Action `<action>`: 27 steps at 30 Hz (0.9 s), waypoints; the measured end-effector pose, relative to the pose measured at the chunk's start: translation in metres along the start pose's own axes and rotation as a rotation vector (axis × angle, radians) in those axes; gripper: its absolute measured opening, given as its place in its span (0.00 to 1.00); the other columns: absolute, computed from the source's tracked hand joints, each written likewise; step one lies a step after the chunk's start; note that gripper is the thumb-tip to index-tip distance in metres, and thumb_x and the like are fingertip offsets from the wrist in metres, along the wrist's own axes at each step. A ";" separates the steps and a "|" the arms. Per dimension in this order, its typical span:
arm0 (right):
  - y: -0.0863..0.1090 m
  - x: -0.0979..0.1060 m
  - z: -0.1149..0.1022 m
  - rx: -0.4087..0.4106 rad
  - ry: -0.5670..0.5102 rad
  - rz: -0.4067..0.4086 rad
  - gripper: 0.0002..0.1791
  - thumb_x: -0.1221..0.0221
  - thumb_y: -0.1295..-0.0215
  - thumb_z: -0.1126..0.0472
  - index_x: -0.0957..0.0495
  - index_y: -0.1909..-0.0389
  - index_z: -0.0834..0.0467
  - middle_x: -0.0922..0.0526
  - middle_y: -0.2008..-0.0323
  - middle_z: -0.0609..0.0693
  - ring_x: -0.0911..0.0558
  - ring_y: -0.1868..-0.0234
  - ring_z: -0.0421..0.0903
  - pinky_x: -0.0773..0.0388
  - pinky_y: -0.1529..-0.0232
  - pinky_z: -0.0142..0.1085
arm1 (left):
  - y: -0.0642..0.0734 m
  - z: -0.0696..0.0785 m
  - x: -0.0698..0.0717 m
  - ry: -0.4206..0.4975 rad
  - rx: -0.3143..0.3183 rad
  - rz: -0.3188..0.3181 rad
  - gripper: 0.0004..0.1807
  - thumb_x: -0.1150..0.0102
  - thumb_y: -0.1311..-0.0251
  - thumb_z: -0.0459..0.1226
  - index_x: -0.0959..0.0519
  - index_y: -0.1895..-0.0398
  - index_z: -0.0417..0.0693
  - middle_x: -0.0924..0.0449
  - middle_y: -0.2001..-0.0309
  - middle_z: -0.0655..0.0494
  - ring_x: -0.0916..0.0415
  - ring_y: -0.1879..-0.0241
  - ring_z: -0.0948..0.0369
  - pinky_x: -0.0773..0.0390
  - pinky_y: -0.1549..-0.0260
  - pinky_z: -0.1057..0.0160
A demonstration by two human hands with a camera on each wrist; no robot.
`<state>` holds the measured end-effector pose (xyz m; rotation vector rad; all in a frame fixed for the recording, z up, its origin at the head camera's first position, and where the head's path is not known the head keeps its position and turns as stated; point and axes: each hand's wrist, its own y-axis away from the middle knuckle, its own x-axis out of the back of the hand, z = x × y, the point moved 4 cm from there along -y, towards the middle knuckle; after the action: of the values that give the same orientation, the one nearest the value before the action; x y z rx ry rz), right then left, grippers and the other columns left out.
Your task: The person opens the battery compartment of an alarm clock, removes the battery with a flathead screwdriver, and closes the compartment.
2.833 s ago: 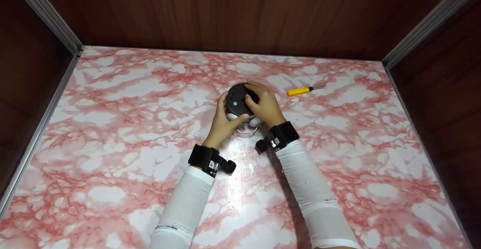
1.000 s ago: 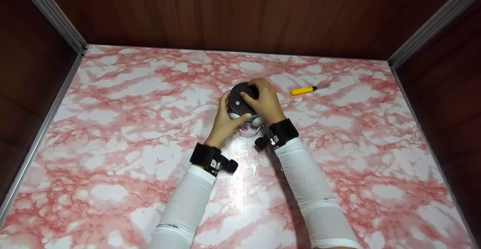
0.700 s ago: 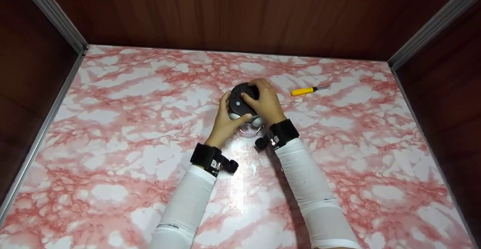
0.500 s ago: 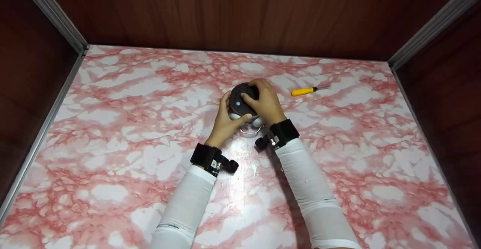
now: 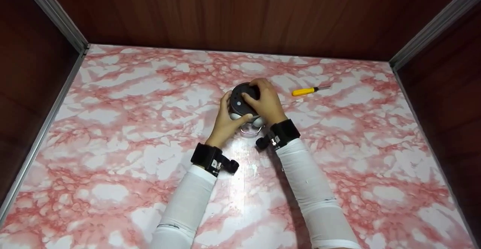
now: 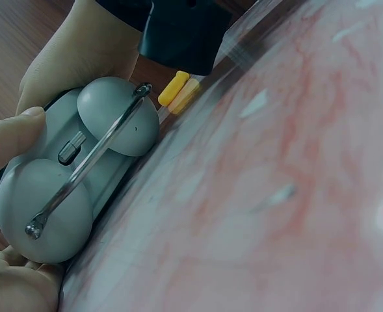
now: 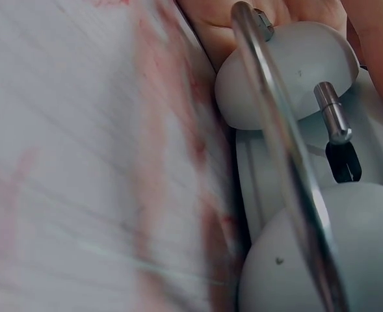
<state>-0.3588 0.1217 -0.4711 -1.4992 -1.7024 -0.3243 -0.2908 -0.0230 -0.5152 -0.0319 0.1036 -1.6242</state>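
A twin-bell alarm clock lies face down on the table in the head view, its round black back turned up and its bells toward the person. My left hand grips its left side, the thumb across the near edge by the bells. My right hand holds the far right side, fingers bent over the rim and thumb on the black back. In the left wrist view the grey bells show with a metal handle arching over them. A small hammer stands between the bells in the right wrist view.
A screwdriver with a yellow handle lies to the right of the clock, tip pointing right. The table has a red and white marbled top. Dark wood-look panels enclose its back and sides.
Compared with the oldest frame, my right thumb sits a little farther up and left on the clock's back. During the last second, hands and clock stay nearly still.
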 end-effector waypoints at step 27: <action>0.000 0.000 0.000 -0.043 -0.027 -0.020 0.24 0.33 0.35 0.52 0.23 0.46 0.63 0.22 0.45 0.56 0.26 0.41 0.51 0.33 0.34 0.41 | -0.002 0.000 0.000 -0.017 -0.017 0.004 0.55 0.25 0.44 0.35 0.52 0.20 0.45 0.39 0.26 0.41 0.36 0.30 0.52 0.36 0.31 0.61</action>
<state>-0.3587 0.1216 -0.4709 -1.5255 -1.7425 -0.3548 -0.2927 -0.0229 -0.5154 -0.0586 0.1039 -1.6191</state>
